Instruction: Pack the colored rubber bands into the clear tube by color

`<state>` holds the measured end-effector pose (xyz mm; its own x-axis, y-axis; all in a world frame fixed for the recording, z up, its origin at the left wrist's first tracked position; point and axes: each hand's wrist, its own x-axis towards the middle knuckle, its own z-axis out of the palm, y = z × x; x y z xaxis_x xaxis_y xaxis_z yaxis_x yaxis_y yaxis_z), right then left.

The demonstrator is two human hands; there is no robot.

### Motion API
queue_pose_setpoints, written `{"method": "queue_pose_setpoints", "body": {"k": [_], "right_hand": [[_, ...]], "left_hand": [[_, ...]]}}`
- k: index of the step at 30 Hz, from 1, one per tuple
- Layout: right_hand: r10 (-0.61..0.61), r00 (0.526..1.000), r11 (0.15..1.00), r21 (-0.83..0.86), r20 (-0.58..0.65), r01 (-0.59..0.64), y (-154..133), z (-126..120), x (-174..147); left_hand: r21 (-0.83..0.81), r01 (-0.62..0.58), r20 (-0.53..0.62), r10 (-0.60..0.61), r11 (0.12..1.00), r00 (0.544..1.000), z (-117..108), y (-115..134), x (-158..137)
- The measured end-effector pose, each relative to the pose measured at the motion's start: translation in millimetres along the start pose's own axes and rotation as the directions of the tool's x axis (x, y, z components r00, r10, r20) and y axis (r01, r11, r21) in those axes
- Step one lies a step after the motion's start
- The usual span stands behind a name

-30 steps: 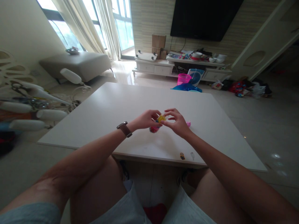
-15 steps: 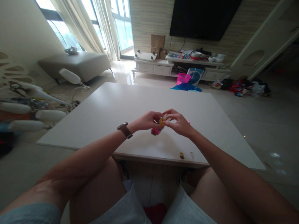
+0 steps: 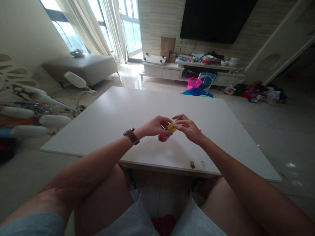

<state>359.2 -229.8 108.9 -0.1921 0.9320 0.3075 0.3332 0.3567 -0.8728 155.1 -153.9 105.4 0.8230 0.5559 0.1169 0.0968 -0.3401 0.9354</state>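
Over the middle of the white table (image 3: 137, 105), my left hand (image 3: 159, 126) grips a small shiny yellow, blue and red packet-like item (image 3: 171, 127). Its reddish lower end (image 3: 162, 137) hangs out below my left fingers, and clear crinkled plastic shows at the top. My right hand (image 3: 188, 129) pinches that upper end between thumb and fingers. Something pink (image 3: 200, 129) peeks out beside my right hand, mostly hidden. Closer to me, by the table's front edge, lie a small yellow and blue cartoon-figure sticker (image 3: 192, 164) and a little pale piece (image 3: 203, 164).
Beyond the table's far edge are a pink basket (image 3: 194, 83) and a blue plastic thing (image 3: 197, 92). A lamp with white shades (image 3: 54, 120) stands close on the left. Further back are a low TV cabinet (image 3: 162, 71) and a grey bench (image 3: 81, 67).
My right fingers have shifted slightly at the packet's upper end, and more of its yellow part shows. My left hand keeps its grip. The view has moved a little.
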Motion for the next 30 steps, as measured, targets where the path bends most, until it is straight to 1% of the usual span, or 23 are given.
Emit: {"method": "queue_pose_setpoints", "body": {"k": [2, 4, 6, 9, 11, 13, 15, 16, 17, 18, 19, 20, 21, 22, 24, 25, 27, 30], "right_hand": [[-0.008, 1.000, 0.997, -0.070, 0.027, 0.010, -2.0, 1.0, -0.3], [-0.009, 1.000, 0.994, -0.111, 0.019, 0.011, -5.0, 1.4, -0.2], [-0.008, 0.999, 0.997, -0.082, -0.046, 0.004, -7.8, 0.9, 0.8], [-0.010, 0.981, 1.000, -0.027, -0.196, 0.005, -9.9, -2.2, 4.0], [-0.008, 0.969, 0.998, -0.064, -0.246, -0.008, -9.0, -7.6, 6.8], [0.018, 0.966, 0.982, -0.177, -0.257, -0.065, -4.5, -18.0, 9.3], [0.072, 0.961, 0.925, -0.343, -0.267, -0.165, 5.4, -34.6, 10.3], [0.111, 0.956, 0.882, -0.416, -0.270, -0.220, 12.5, -44.9, 10.0], [0.158, 0.952, 0.819, -0.504, -0.262, -0.275, 20.8, -56.1, 9.0], [0.201, 0.951, 0.723, -0.620, -0.233, -0.305, 30.0, -67.5, 7.3], [0.248, 0.948, 0.604, -0.734, -0.197, -0.311, 39.5, -78.3, 5.2], [0.314, 0.936, 0.504, -0.807, -0.160, -0.307, 48.8, -87.9, 2.8], [0.387, 0.912, 0.435, -0.845, -0.138, -0.312, 57.4, -95.7, 0.3], [0.461, 0.879, 0.389, -0.862, -0.123, -0.325, 64.9, -101.4, -2.0], [0.577, 0.812, 0.345, -0.876, -0.087, -0.339, 76.2, -106.5, -5.6], [0.604, 0.794, 0.338, -0.877, -0.076, -0.341, 80.0, -106.5, -6.6], [0.629, 0.775, 0.337, -0.879, -0.057, -0.338, 85.1, -104.2, -7.5], [0.640, 0.767, 0.339, -0.880, -0.044, -0.332, 90.0, -101.4, -6.4]], "left_hand": [[0.014, 0.000, 0.019, 0.000, 1.000, 1.000, 0.0, -0.3, -0.4], [0.019, -0.003, 0.019, 0.003, 1.000, 1.000, 0.0, -1.1, -0.2], [0.002, -0.004, 0.010, 0.004, 1.000, 1.000, -0.2, -1.6, 0.4], [-0.051, 0.008, 0.015, -0.007, 0.999, 1.000, -1.2, -1.2, 1.6], [-0.091, 0.021, 0.024, -0.019, 0.996, 1.000, -2.1, -1.1, 2.2], [-0.169, 0.031, 0.038, -0.024, 0.985, 0.999, -3.1, -2.2, 2.7], [-0.291, 0.055, 0.050, -0.043, 0.955, 0.998, -4.0, -4.6, 3.3], [-0.361, 0.080, 0.053, -0.065, 0.929, 0.996, -4.3, -6.2, 3.6], [-0.428, 0.108, 0.051, -0.095, 0.897, 0.994, -4.5, -7.9, 3.9], [-0.488, 0.134, 0.048, -0.127, 0.863, 0.991, -4.6, -9.6, 4.2], [-0.539, 0.155, 0.047, -0.154, 0.828, 0.987, -4.7, -11.0, 4.5], [-0.583, 0.168, 0.047, -0.174, 0.795, 0.984, -4.7, -12.2, 4.9], [-0.618, 0.174, 0.048, -0.184, 0.766, 0.982, -4.7, -13.0, 5.3], [-0.646, 0.176, 0.050, -0.189, 0.743, 0.981, -4.6, -13.4, 5.8], [-0.680, 0.176, 0.049, -0.196, 0.712, 0.979, -4.6, -13.2, 6.5], [-0.688, 0.175, 0.043, -0.200, 0.705, 0.979, -4.6, -12.9, 6.8], [-0.691, 0.172, 0.032, -0.207, 0.702, 0.978, -4.9, -12.3, 7.1], [-0.694, 0.173, 0.029, -0.214, 0.698, 0.976, -5.7, -12.8, 7.2]]}}
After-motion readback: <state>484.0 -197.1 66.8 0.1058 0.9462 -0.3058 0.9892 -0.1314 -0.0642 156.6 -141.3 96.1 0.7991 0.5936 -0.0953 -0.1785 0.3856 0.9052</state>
